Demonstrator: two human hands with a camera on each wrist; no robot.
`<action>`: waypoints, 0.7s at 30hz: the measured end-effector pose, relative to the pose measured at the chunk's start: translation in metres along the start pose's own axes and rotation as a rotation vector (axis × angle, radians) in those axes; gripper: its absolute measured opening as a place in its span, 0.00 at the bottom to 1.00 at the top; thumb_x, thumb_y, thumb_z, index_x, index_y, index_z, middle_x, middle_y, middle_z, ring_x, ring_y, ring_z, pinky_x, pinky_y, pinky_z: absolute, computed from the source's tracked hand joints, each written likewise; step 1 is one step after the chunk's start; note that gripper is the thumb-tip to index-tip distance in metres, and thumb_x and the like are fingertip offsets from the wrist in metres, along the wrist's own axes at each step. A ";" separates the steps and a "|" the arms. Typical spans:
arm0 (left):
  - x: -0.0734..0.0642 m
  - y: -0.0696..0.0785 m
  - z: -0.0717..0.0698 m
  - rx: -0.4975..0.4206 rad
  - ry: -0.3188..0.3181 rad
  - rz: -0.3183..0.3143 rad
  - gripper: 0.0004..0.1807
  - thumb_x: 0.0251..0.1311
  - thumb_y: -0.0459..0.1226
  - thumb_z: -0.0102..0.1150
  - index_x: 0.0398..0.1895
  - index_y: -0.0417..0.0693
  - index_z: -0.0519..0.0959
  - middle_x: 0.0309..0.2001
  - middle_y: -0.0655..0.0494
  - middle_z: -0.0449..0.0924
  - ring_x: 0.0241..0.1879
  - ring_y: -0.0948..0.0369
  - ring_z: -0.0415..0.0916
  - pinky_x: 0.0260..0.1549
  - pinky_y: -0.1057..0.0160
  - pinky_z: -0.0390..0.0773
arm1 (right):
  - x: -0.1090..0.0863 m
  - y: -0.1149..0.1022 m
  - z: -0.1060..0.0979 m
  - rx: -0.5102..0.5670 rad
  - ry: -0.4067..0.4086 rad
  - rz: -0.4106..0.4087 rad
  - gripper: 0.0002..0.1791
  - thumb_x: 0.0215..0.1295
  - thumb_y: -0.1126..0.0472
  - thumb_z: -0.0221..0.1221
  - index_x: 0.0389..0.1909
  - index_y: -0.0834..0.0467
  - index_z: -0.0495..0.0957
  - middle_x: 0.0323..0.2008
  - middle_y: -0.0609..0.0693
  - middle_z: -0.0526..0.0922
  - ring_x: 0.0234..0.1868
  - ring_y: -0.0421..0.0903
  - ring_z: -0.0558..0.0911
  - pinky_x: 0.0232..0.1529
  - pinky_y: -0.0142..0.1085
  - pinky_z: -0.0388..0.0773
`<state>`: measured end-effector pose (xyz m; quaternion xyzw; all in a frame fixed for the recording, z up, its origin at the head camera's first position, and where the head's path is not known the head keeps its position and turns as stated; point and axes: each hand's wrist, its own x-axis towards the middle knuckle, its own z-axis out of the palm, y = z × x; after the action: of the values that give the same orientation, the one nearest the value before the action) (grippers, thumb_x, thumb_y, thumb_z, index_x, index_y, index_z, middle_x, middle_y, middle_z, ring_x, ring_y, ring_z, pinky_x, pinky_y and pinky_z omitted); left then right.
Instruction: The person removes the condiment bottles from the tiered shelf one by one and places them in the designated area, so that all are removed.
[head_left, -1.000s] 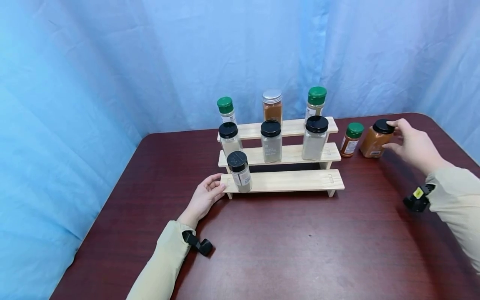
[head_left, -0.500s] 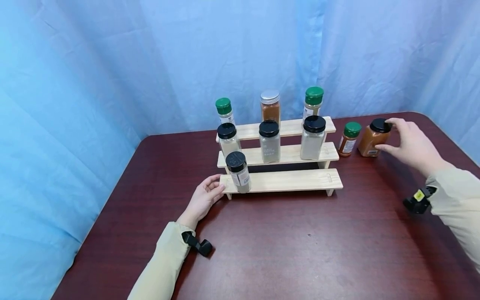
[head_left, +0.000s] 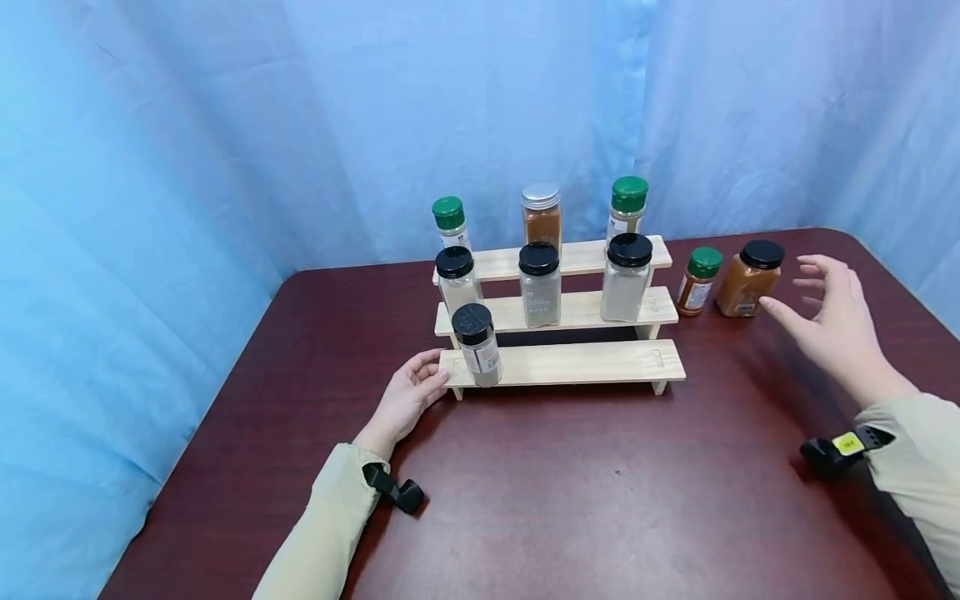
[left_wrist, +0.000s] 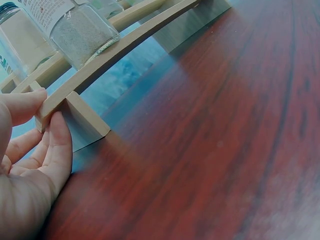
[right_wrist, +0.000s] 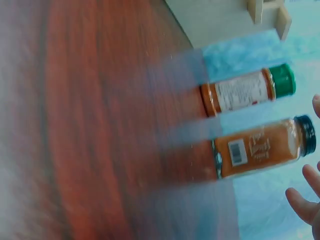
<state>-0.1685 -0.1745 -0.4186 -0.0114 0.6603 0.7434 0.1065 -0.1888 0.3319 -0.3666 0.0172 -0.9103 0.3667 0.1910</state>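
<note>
Wooden rack (head_left: 585, 363), three-tiered, one: on the desk (head_left: 592, 500), clock directions taken from its middle in the head view.

Top tier, from ten o'clock to one: a small green-capped jar (head_left: 452, 223), a silver-lidded jar (head_left: 542, 221), a tall green-capped jar (head_left: 627, 204). Middle tier: three black-lidded jars (head_left: 542, 292), spaced apart. Bottom tier: a black-capped shaker (head_left: 481, 350), at eight o'clock.

Off the rack, upright on the desk towards three o'clock: a red-brown jar (head_left: 695, 289) with a green cap; just beyond it, an orange-brown jar (head_left: 744, 287) with a black lid.

Left hand (head_left: 408, 398), at eight o'clock: pinches the bottom tier's end, thumb above, fingers beneath. Right hand (head_left: 836, 325), at four o'clock of the orange-brown jar: thumb and fingers wide apart, holding nothing, near that jar; in the right wrist view we see no contact.

Progress, in our judgement: seven pieces shelved, two unshelved; the bottom tier's stretch towards four o'clock remains unfilled.
</note>
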 end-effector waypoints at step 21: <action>0.000 0.002 0.000 -0.008 -0.011 -0.005 0.27 0.66 0.24 0.45 0.68 0.33 0.55 0.36 0.63 0.74 0.34 0.71 0.74 0.36 0.73 0.76 | -0.044 -0.074 0.017 0.207 -0.055 -0.257 0.27 0.58 0.72 0.61 0.58 0.67 0.65 0.49 0.28 0.67 0.50 0.20 0.68 0.48 0.09 0.62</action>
<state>-0.1686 -0.1744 -0.4168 -0.0095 0.6566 0.7458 0.1118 -0.1411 0.2613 -0.3449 0.1632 -0.8629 0.4303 0.2086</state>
